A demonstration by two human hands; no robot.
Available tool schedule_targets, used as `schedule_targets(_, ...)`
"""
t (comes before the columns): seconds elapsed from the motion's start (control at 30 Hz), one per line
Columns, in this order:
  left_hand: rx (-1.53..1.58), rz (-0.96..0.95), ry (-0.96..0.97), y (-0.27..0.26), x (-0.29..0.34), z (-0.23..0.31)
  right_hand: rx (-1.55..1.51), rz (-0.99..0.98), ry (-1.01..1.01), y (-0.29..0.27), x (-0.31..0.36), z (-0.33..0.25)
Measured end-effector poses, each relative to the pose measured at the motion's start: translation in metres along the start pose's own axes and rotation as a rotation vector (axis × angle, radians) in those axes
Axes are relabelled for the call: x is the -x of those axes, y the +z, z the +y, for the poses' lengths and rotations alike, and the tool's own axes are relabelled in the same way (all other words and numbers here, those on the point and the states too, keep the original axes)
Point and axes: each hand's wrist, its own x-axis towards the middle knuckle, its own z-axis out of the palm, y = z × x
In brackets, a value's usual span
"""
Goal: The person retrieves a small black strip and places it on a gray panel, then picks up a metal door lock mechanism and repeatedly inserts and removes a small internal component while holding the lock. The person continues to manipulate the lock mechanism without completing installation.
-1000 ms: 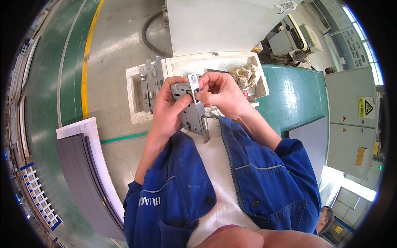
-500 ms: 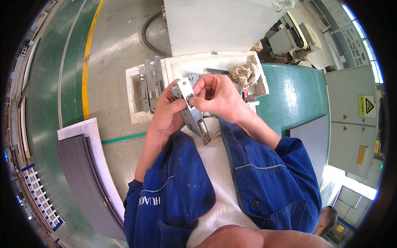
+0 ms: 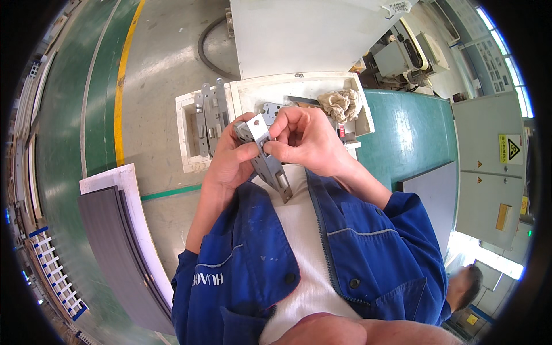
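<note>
Close against the chest, both hands gripped a grey metal lock body with a long faceplate, held tilted so that its lower end pointed down toward the white shirt. The left hand wrapped around it from the left, fingers closed on the case and thumb lying across the plate. The right hand came from the other side, its thumb and forefinger pinched shut on the upper part of the plate, just below a small round hole. Beyond the hands stood a white foam tray on the floor; a crumpled beige rag lay in its right corner, and more lock bodies stood on edge in the left compartment. Well to the left, dark grey panels lay stacked on a white sheet.
</note>
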Motion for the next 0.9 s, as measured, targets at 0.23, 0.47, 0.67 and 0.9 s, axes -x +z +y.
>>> schedule_targets(0.23, 0.057, -0.117, 0.06, -0.004, -0.002, -0.003, -0.074, -0.071, 0.009, -0.003, -0.001, -0.002)
schedule_targets(0.47, 0.085, -0.173, 0.075, -0.004, -0.005, -0.002, -0.133, -0.117, 0.011, -0.007, 0.0, -0.004)
schedule_targets(0.67, 0.077, -0.217, 0.06, -0.005, -0.005, 0.0, -0.18, -0.147, 0.014, -0.012, -0.002, -0.004)
schedule_targets(0.9, 0.007, -0.191, 0.09, 0.005, -0.001, 0.004, -0.116, -0.119, 0.025, -0.012, -0.002, -0.005)
